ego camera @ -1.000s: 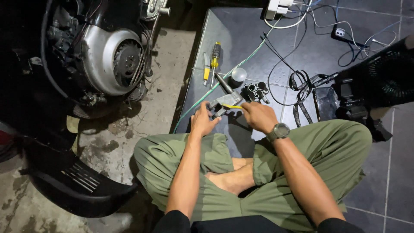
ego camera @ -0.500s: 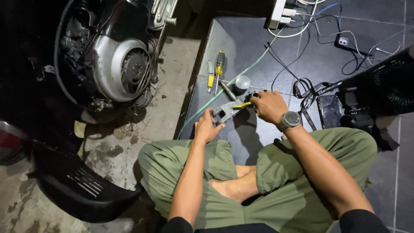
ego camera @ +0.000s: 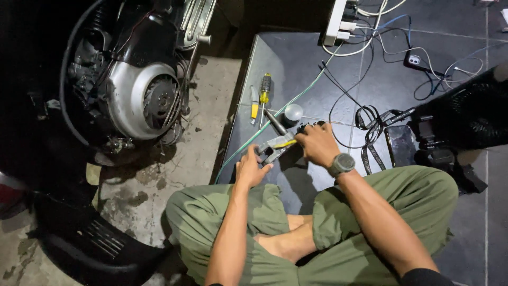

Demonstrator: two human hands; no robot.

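I sit cross-legged on a dark tiled floor. My left hand (ego camera: 251, 168) grips a small grey metal part (ego camera: 272, 148) low in front of my knees. My right hand (ego camera: 317, 144), a watch on its wrist, closes around a yellow-handled tool (ego camera: 286, 143) whose tip rests against that part. Just beyond the hands stands a small grey round-topped object (ego camera: 292, 113). A screwdriver with a yellow and black handle (ego camera: 264, 91) and a smaller yellow tool (ego camera: 254, 106) lie further out on the tile. A green-white cable (ego camera: 296, 100) runs diagonally past the hands.
A scooter engine with a silver fan cover (ego camera: 143, 100) sits at the left over stained concrete. A black plastic panel (ego camera: 90, 238) lies at lower left. A white power strip (ego camera: 338, 21) and tangled cables (ego camera: 381, 79) are at the top. Black gear (ego camera: 455, 127) lies at the right.
My view has shifted, so everything sits lower and further right in frame. My right hand has moved from the far side of the part onto the yellow-handled tool. My left hand stays on the part.
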